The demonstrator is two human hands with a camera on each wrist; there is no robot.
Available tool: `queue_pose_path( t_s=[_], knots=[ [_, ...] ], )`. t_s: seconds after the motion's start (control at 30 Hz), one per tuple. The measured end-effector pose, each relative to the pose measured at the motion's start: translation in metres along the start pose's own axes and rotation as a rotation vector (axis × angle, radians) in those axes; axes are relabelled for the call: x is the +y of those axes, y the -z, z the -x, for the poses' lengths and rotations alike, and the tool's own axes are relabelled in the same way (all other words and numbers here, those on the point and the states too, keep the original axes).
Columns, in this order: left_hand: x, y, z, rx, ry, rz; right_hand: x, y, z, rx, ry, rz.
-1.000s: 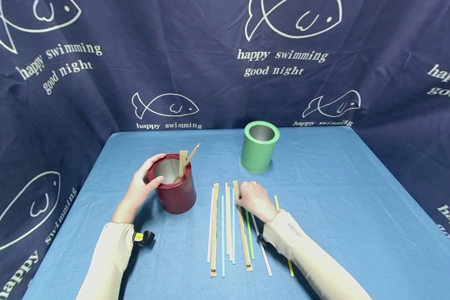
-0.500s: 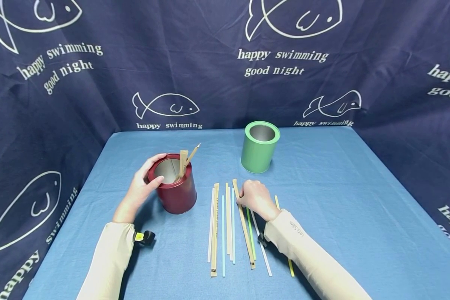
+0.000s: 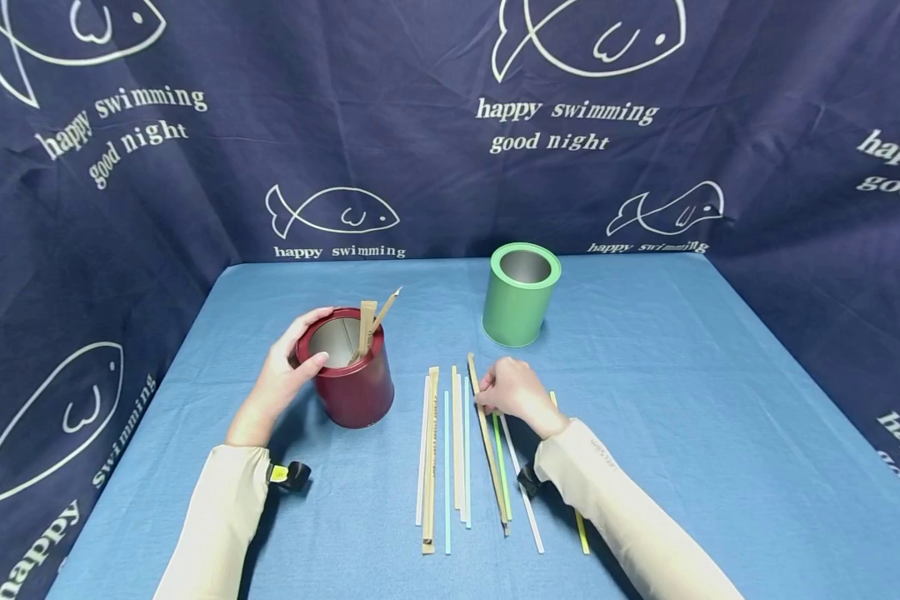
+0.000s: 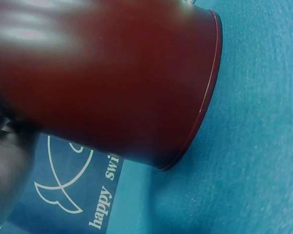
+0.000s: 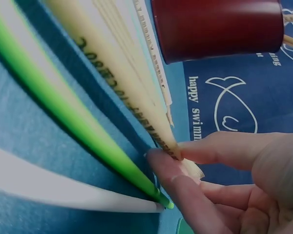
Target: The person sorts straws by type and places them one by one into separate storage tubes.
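Observation:
My left hand [image 3: 279, 375] grips the rim of the dark red can [image 3: 356, 396], thumb at the near side and fingers at the far side. Several brown paper-wrapped straws [image 3: 367, 321] stand tilted inside that can. Between the thumb and fingers of my right hand [image 3: 519, 387] I pinch a printed paper-wrapped straw [image 5: 132, 92] near its far end. Its near end slants down toward the tabletop beside a green straw [image 5: 83, 117]. A white straw [image 5: 63, 187] lies just beyond the green one. In the left wrist view, the red can's wall [image 4: 112, 73] hides most of the hand.
A green can [image 3: 516, 312] stands at the back. Left of the right hand lie another paper-wrapped straw [image 3: 430, 467], a blue straw [image 3: 447, 483] and several others. A yellow straw [image 3: 582, 533] passes under the right forearm. Dark blue cloth [image 3: 450, 125] hangs behind the table.
The right hand has lifted the paper-wrapped straw slightly and shifted a little to the right; the straw's near end has swung right toward the green straw. The left hand and red can stay still.

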State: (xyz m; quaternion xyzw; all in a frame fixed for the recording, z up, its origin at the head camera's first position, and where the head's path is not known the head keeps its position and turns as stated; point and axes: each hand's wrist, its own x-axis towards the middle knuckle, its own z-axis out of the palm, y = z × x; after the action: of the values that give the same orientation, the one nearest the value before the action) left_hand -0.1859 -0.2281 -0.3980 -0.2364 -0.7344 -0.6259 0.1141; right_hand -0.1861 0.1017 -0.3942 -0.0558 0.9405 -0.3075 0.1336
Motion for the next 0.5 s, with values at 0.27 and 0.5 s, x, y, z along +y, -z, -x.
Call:
queue_pose_path(
  t_s=[0.27, 0.5],
  knots=[
    [0.0004, -0.0006, -0.0004, 0.0, 0.008, -0.005, 0.0038, 0.003, -0.0021, -0.029, -0.045, -0.2],
    [0.0017, -0.0005, 0.0, -0.002, 0.025, -0.019, 0.0059, 0.006, -0.002, -0.024, -0.052, -0.332]
  ],
)
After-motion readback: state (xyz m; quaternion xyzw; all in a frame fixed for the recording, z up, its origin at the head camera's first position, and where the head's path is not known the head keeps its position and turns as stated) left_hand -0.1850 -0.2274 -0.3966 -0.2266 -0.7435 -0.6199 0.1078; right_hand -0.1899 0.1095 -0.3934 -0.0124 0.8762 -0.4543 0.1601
